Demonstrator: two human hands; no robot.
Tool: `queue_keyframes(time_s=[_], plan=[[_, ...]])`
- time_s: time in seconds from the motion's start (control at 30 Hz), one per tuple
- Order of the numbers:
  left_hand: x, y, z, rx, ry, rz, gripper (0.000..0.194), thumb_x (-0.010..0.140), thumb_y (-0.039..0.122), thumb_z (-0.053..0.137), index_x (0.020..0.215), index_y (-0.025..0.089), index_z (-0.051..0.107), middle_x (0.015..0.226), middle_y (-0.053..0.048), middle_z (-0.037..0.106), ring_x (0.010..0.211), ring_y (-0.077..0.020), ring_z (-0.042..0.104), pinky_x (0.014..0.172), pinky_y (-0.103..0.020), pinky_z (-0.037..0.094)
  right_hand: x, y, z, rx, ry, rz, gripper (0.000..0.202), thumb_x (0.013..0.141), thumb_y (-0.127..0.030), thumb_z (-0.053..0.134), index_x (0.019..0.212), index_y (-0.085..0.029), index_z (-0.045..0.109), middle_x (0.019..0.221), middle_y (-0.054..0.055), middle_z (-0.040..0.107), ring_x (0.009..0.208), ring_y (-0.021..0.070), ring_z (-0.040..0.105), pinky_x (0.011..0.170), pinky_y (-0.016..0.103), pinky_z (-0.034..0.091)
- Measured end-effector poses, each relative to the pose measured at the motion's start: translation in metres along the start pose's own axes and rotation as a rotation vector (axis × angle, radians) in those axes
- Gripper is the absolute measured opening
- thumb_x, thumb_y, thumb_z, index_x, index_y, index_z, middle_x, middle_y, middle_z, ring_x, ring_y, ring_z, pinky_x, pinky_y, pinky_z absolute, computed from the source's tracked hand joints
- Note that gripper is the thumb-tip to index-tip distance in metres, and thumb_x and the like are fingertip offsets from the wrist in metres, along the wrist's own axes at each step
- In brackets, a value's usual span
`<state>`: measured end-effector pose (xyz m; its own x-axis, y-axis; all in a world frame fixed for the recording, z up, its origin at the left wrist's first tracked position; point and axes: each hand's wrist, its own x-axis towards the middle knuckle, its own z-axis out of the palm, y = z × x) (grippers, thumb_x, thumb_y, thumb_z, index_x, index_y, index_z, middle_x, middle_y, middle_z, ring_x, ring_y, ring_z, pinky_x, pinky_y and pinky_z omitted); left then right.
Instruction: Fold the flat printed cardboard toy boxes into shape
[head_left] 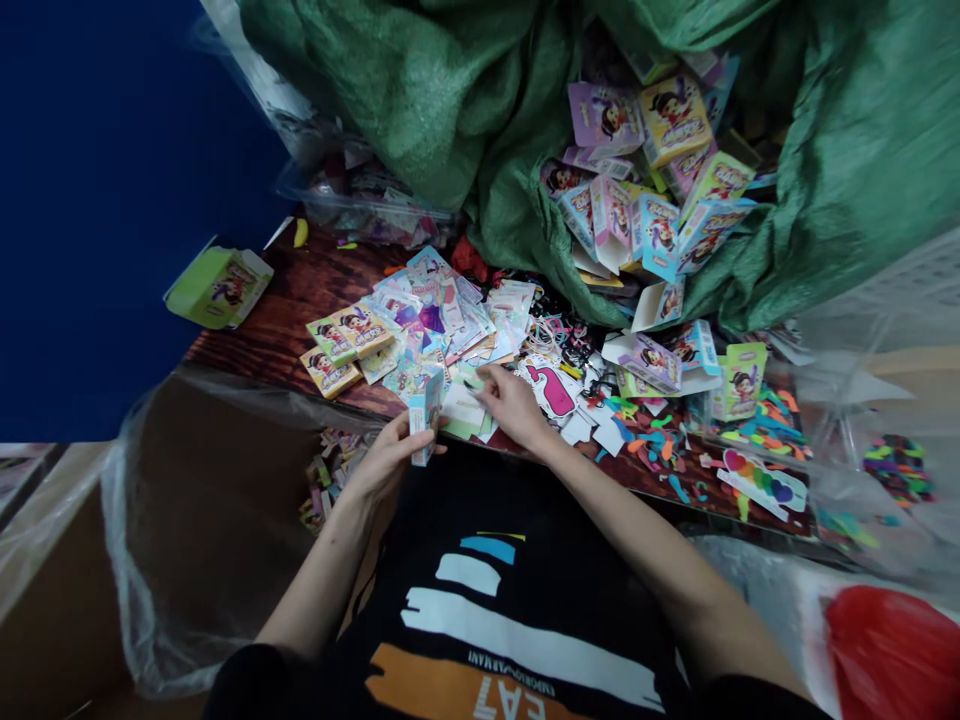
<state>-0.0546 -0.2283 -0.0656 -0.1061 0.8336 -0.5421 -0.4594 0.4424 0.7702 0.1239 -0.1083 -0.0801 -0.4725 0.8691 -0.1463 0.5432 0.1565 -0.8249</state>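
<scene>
Upright in my left hand (394, 455) is a small light blue box (424, 418), gripped at the table's front edge. My right hand (508, 400) is to its right, with thumb and fingers pinched together over pale cards (463, 405); a small dark item shows at the fingertips, too small to name. Behind both hands lies a heap of printed cards and stickers (427, 310). Small yellow and green boxes (352, 333) rest left of that heap. A pink whale sticker (553, 388) lies just right of my right hand.
A green sack (525, 130) of flattened and open boxes (660, 235) stands behind the dark wooden table (262, 330). Colourful small pieces (656, 430) lie at right. A plastic-lined carton (217, 500) stands below left, near a blue panel (120, 200).
</scene>
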Motion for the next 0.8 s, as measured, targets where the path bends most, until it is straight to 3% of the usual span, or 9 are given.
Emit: queue_keyframes(time_s=[0.13,0.43,0.53,0.63,0.7,0.8], plan=[[0.007,-0.005,0.005,-0.011,-0.004,0.022,0.054,0.057,0.037,0.09,0.102,0.015,0.07,0.097,-0.009,0.071,0.09,-0.0224,0.067,0.075,-0.033,0.059,-0.003,0.003,0.003,-0.319,0.009,-0.12,0.032,0.083,-0.01,0.055,0.114,-0.018,0.061,0.112,0.013,0.067,0.108,0.028,0.058,0.094,0.041,0.046],[0.012,-0.025,0.016,-0.017,0.03,0.11,0.055,0.058,0.04,0.089,0.104,0.017,0.069,0.096,-0.004,0.071,0.08,-0.0165,0.065,0.076,-0.028,0.054,-0.029,0.017,0.007,-0.274,0.106,-0.11,0.038,0.085,-0.014,0.051,0.123,-0.02,0.056,0.119,0.013,0.051,0.106,0.0276,0.059,0.088,0.041,0.053],[0.012,-0.023,0.024,-0.027,0.009,0.109,0.056,0.059,0.04,0.088,0.107,0.018,0.068,0.099,-0.004,0.071,0.086,-0.0186,0.066,0.079,-0.029,0.054,-0.031,0.02,0.01,-0.245,0.129,-0.075,0.034,0.082,-0.016,0.055,0.116,-0.02,0.056,0.114,0.011,0.053,0.102,0.0269,0.059,0.086,0.042,0.052],[0.011,-0.02,0.027,-0.016,-0.02,0.092,0.058,0.059,0.04,0.088,0.109,0.019,0.068,0.101,-0.005,0.072,0.089,-0.0201,0.067,0.079,-0.029,0.053,-0.024,0.023,0.003,-0.126,0.156,-0.013,0.019,0.076,-0.018,0.061,0.094,-0.021,0.058,0.096,0.006,0.057,0.088,0.0234,0.058,0.078,0.037,0.05],[0.011,-0.017,0.026,-0.001,-0.038,0.089,0.057,0.06,0.042,0.088,0.109,0.019,0.068,0.103,-0.007,0.073,0.091,-0.0224,0.068,0.08,-0.031,0.053,-0.018,0.024,-0.009,0.021,0.158,0.058,0.012,0.072,-0.022,0.065,0.076,-0.022,0.054,0.075,0.0,0.053,0.071,0.019,0.053,0.065,0.031,0.045],[0.013,-0.008,0.026,0.053,-0.102,0.146,0.058,0.06,0.041,0.088,0.11,0.02,0.071,0.11,-0.009,0.073,0.104,-0.0283,0.067,0.085,-0.032,0.052,-0.012,0.025,-0.036,0.32,0.206,0.149,0.027,0.066,-0.032,0.074,0.065,-0.023,0.048,0.059,-0.006,0.042,0.056,0.0132,0.041,0.054,0.025,0.035]])
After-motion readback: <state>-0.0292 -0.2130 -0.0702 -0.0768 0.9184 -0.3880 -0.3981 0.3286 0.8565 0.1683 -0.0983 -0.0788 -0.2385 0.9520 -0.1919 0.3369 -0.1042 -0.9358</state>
